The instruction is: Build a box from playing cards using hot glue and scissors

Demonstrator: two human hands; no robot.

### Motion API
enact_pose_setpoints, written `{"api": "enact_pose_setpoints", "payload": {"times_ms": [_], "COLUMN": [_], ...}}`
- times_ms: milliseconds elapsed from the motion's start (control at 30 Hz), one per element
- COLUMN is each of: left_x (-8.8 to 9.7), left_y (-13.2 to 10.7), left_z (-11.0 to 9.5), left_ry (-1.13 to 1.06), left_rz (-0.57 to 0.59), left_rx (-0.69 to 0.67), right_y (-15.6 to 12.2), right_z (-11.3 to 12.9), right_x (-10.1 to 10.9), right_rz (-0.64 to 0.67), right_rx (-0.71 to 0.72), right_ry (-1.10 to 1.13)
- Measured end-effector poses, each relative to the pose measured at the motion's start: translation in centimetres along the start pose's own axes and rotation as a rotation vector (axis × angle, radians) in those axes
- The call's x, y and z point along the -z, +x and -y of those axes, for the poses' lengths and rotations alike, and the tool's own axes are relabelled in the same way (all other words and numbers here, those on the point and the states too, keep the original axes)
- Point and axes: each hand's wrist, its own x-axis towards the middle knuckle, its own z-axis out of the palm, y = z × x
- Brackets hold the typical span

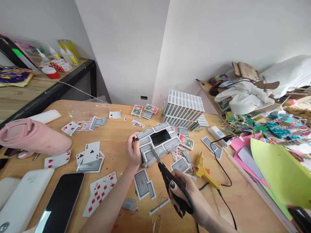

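Note:
A box covered in playing cards (145, 140) has a dark rectangular opening in its top. My left hand (134, 149) grips the box's left end, thumb on top. In my right hand (182, 187) are black-handled scissors (167, 173), their blades pointing up and left against the box's front edge. Whether the blades are parted is hard to tell. Below the box lie a face-down card (141, 183) and cut card pieces (129, 204). More cards (180, 165) lie just right of the box.
Stacked card decks (183, 106) stand at the back. A yellow glue gun (204, 171) with a black cord lies at right, near a white power strip (218, 134) and coloured paper (274, 168). At left are a pink tumbler (36, 137), a phone (60, 202) and a white power bank (28, 197).

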Motion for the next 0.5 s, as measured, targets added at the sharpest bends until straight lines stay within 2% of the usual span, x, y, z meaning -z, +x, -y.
{"api": "enact_pose_setpoints", "payload": {"times_ms": [200, 400, 500], "left_x": [0.02, 0.16, 0.21], "left_y": [0.04, 0.06, 0.07], "left_z": [0.27, 0.36, 0.37], "left_ry": [-0.002, 0.027, 0.032], "left_rz": [-0.001, 0.021, 0.029], "left_rx": [-0.001, -0.015, -0.004], "right_y": [-0.09, 0.23, 0.39], "right_z": [0.30, 0.53, 0.78], "right_x": [0.17, 0.06, 0.05], "right_rz": [0.020, 0.167, 0.142], "right_rx": [0.029, -0.144, -0.122], "right_ry": [-0.003, 0.104, 0.075]}}
